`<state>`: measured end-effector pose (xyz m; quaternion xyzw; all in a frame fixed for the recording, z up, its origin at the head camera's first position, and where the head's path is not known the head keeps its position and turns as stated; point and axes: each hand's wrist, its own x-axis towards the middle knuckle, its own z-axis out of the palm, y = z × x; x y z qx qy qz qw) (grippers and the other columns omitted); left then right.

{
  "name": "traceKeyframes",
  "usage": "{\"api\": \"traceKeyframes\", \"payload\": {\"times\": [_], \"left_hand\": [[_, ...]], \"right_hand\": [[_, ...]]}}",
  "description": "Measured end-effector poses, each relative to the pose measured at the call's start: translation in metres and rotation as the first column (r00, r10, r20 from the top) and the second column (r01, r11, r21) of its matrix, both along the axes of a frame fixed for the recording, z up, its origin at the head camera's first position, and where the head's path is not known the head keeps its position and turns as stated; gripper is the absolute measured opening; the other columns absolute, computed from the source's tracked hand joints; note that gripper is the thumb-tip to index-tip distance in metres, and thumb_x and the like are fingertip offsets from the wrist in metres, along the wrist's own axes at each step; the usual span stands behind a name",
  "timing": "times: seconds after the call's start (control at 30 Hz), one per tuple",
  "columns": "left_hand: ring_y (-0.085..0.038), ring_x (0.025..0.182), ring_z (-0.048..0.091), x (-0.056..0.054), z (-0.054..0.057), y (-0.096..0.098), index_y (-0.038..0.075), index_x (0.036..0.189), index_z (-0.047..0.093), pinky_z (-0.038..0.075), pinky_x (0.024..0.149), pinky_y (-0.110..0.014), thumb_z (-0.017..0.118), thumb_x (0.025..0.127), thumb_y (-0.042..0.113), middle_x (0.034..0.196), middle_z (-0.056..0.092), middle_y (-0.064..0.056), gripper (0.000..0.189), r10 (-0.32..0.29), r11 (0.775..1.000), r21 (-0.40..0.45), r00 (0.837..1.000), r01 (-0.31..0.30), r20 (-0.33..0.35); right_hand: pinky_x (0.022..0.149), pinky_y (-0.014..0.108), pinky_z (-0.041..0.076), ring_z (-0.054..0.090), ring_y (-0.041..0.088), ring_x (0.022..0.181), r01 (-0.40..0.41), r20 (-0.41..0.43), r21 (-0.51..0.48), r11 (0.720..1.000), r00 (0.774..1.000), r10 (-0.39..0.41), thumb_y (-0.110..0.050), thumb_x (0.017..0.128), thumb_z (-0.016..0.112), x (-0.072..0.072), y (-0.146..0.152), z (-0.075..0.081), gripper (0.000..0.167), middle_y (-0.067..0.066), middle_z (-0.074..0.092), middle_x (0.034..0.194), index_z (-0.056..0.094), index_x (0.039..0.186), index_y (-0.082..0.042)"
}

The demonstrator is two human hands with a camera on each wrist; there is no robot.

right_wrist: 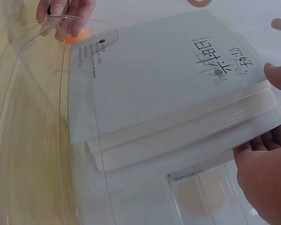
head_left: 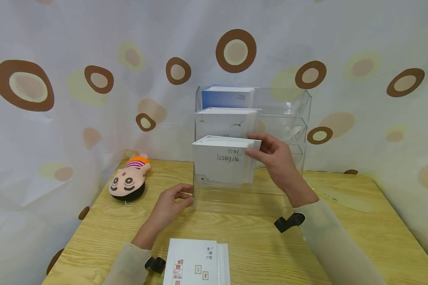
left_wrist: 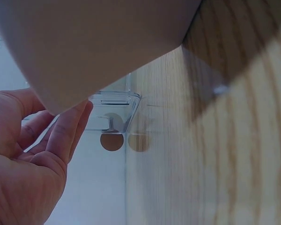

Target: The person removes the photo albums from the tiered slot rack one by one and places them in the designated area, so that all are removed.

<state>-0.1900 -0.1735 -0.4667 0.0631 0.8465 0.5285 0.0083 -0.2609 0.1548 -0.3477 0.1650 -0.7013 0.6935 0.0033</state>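
White thick book with black lettering (head_left: pixel 217 168): pinched by the right hand (head_left: pixel 276 158), thumb in front, fingers behind; located left of that hand.
Clear tiered plastic rack (head_left: pixel 281 115): located between both hands; should be kept from sliding.
Left hand (head_left: pixel 172 202): placed at the rack's near corner; grip cannot be told.
Clear front lip (right_wrist: pixel 94 103): book should be kept upright behind it, pages together.

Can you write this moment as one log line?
right hand: pinches front book in clear rack | left hand: at rack corner | loose book, doll: on table
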Motion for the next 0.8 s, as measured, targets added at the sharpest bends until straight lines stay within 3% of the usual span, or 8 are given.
{"api": "traceKeyframes", "payload": {"times": [0.43,0.8], "left_hand": [[-0.027,0.120,0.074,0.001,0.001,0.000,0.009,0.145,0.073,0.062,0.090,-0.031,0.078,0.105,0.008,0.141,0.077,-0.011,0.040,0.004,1.000,-0.002,1.000,-0.004,0.007],[-0.027,0.120,0.075,0.000,0.001,0.002,0.008,0.145,0.072,0.062,0.090,-0.030,0.078,0.105,0.008,0.140,0.077,-0.011,0.040,0.007,1.000,-0.005,1.000,-0.007,0.006]], "right_hand": [[0.090,0.028,0.065,0.075,0.011,0.109,-0.013,0.021,0.025,1.000,1.000,0.012,-0.001,0.100,0.080,-0.006,-0.010,0.002,0.032,-0.004,0.074,0.118,0.076,0.128,-0.015],[0.090,0.028,0.064,0.074,0.012,0.108,0.039,0.029,0.060,0.997,0.999,-0.040,-0.007,0.101,0.082,-0.005,-0.014,0.004,0.025,-0.005,0.073,0.120,0.078,0.125,-0.012]]}}
